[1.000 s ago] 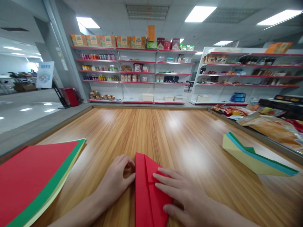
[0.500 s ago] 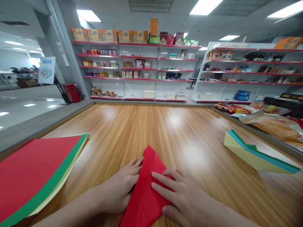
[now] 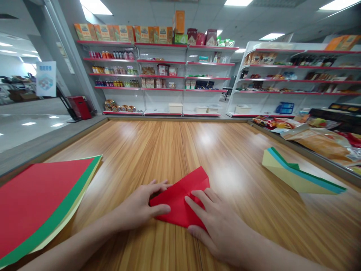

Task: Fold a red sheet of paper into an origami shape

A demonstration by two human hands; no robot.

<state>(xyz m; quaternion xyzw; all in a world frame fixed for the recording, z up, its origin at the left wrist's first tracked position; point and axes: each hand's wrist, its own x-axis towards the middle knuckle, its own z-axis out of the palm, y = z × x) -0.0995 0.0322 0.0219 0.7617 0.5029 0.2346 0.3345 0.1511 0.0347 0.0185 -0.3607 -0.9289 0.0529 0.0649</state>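
A folded red paper [image 3: 180, 195] lies flat on the wooden table [image 3: 175, 146] just in front of me, its pointed end toward the far right. My left hand [image 3: 141, 207] rests on the paper's left edge, thumb on top and fingers curled along the edge. My right hand [image 3: 217, 222] lies flat on the paper's right part, fingers stretched out and pressing it down.
A stack of red, green and yellow sheets [image 3: 39, 203] lies at the near left. Folded yellow, blue and green paper pieces [image 3: 299, 175] sit at the right. Snack bags [image 3: 316, 139] fill the right edge. Store shelves [image 3: 160, 75] stand behind the table.
The red paper has been turned from pointing away from me to lying crosswise, point to the far right. Both hands moved with it and stayed on it.
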